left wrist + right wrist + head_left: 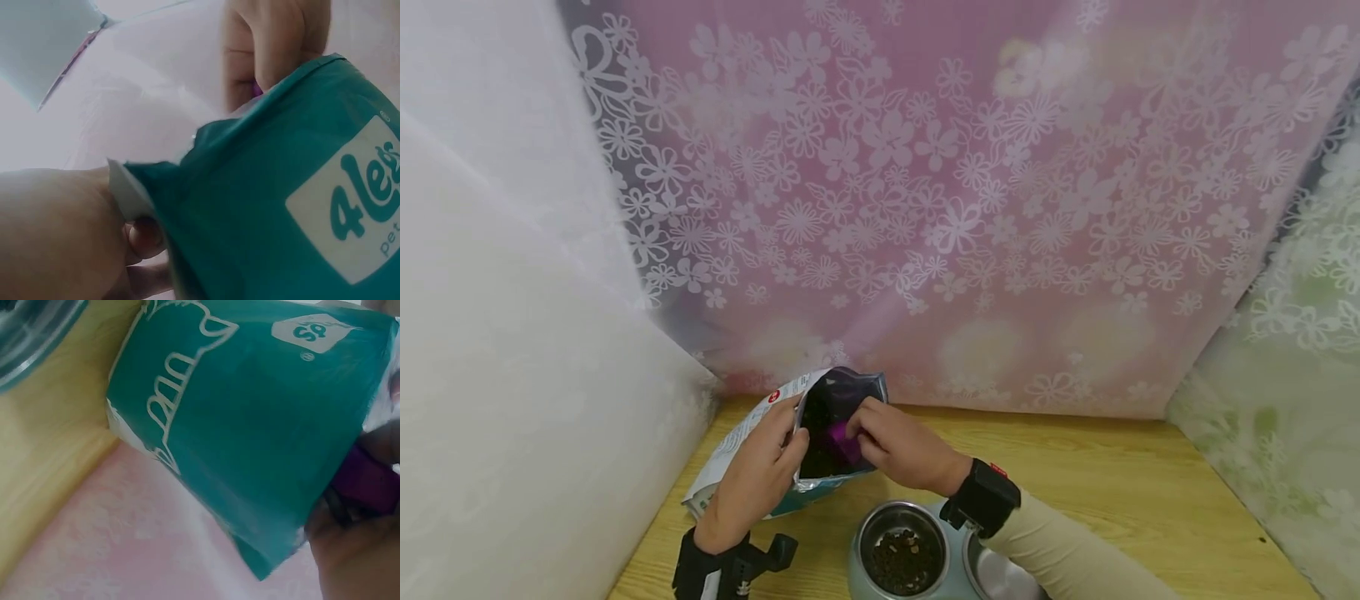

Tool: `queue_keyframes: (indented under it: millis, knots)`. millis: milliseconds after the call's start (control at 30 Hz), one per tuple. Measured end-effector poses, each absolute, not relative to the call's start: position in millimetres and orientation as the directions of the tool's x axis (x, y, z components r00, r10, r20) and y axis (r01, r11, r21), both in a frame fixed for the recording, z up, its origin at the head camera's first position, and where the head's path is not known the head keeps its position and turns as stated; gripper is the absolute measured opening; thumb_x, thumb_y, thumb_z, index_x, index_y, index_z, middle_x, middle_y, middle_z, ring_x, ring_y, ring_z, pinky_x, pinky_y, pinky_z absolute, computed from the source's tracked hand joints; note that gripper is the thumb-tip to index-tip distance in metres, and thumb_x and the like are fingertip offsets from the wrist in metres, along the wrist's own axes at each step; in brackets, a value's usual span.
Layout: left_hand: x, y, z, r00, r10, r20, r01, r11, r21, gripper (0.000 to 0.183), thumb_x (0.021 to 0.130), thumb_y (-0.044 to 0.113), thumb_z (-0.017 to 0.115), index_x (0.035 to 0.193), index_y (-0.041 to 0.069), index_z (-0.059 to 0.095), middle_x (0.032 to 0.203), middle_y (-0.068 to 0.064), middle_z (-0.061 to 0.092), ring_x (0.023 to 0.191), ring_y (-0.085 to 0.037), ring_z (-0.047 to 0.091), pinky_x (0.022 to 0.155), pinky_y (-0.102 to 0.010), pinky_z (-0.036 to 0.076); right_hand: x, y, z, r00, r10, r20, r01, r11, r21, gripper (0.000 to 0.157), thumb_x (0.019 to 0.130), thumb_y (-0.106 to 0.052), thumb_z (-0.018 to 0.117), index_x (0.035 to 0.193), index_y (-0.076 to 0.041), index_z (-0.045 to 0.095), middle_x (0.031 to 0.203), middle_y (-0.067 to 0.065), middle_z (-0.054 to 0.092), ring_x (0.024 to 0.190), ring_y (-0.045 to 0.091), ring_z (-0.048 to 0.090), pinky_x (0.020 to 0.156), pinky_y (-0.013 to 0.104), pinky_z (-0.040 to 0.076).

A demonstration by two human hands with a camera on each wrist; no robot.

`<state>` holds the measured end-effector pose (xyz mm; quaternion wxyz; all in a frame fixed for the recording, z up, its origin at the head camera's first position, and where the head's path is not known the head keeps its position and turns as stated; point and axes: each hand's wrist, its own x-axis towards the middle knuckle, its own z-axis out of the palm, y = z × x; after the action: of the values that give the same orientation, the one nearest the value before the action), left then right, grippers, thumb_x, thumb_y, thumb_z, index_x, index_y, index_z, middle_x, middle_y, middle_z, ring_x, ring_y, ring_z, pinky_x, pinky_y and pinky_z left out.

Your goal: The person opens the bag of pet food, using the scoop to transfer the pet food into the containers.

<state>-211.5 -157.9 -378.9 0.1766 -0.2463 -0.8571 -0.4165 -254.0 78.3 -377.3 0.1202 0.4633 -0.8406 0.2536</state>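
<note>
A teal and white pet food bag (737, 446) leans on the table with its dark mouth tilted toward me. My left hand (758, 467) grips the left edge of the mouth, thumb at the opening and fingers on the outside. At the right side of the mouth, my right hand (901, 442) holds a purple scoop (844, 442) down inside the bag, over dark contents. In the right wrist view the purple scoop (369, 481) shows between the fingers; the bag hides its lower part. The left wrist view has the bag's teal front (237, 212) close up.
A pale double bowl stand (953, 575) sits at the table's near side. Its left metal bowl holds brown kibble (902, 562); the right metal bowl (1000, 575) is partly behind my right sleeve (1067, 542). A pink flowered curtain (925, 208) hangs behind the wooden table (1135, 483).
</note>
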Motion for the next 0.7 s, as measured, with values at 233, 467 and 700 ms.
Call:
queue_keyframes:
  millis: [233, 467, 700]
  knots:
    - [-212, -160, -379, -0.816, 0.28, 0.506, 0.571, 0.533, 0.625, 0.03, 0.104, 0.024, 0.041, 0.131, 0.022, 0.054, 0.143, 0.01, 0.037, 0.112, -0.01, 0.046, 0.085, -0.034, 0.044, -261, 81, -386, -0.707, -0.554, 0.439, -0.702, 0.479, -0.527, 0.013, 0.1, -0.007, 0.045, 0.105, -0.008, 0.057, 0.102, -0.002, 0.048, 0.08, 0.014, 0.046, 0.069, 0.026, 0.041]
    - [-211, -160, -378, -0.816, 0.284, 0.504, 0.572, 0.531, 0.625, 0.028, 0.104, 0.024, 0.041, 0.128, 0.023, 0.055, 0.144, 0.011, 0.036, 0.111, -0.016, 0.046, 0.08, -0.034, 0.041, -265, 81, -392, -0.819, -0.399, 0.411, -0.571, 0.5, -0.651, 0.014, 0.101, -0.007, 0.044, 0.106, -0.009, 0.056, 0.099, 0.0, 0.049, 0.079, 0.016, 0.047, 0.068, 0.029, 0.041]
    - [-211, -160, -378, -0.82, 0.286, 0.496, 0.567, 0.526, 0.634, 0.027, 0.105, 0.026, 0.04, 0.128, 0.027, 0.054, 0.143, 0.012, 0.037, 0.106, -0.011, 0.045, 0.079, -0.031, 0.042, -267, 79, -390, -0.861, -0.309, 0.403, -0.507, 0.491, -0.708, 0.013, 0.1, -0.006, 0.044, 0.106, -0.007, 0.056, 0.092, 0.003, 0.051, 0.07, 0.017, 0.046, 0.062, 0.029, 0.039]
